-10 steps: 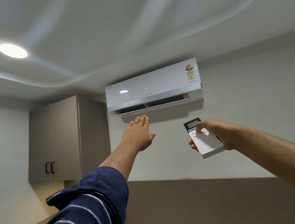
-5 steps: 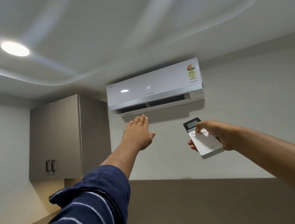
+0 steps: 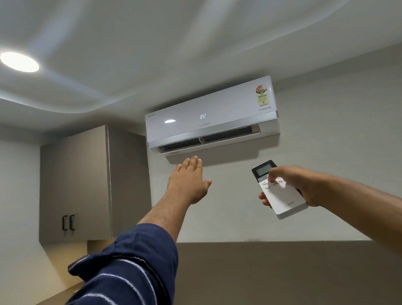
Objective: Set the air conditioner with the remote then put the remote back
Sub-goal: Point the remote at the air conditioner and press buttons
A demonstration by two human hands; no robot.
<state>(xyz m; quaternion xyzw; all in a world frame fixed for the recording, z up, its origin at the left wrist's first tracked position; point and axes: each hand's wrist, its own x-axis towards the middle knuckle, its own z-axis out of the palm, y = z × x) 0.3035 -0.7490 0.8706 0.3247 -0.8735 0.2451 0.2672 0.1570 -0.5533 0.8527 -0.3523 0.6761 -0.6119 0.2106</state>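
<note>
White wall: air conditioner [image 3: 210, 117] upper centre; right hand [image 3: 293, 185] fingers grip remote [image 3: 279, 190], long axis aimed up-left at it; left hand [image 3: 188, 180] flat, empty.

The wall [image 3: 350, 157] carries the white air conditioner [image 3: 210, 114], mounted high just under the ceiling, its front display lit with 25 and its lower flap open. To its left, a brown cabinet [image 3: 78, 185] with two dark handles hangs in the corner, its right side close beside the unit. Below the cabinet at the left, a brown tabletop [image 3: 53, 302] shows as a narrow strip with nothing visible on it. A brown panel [image 3: 265, 285] covers the lower wall.
</note>
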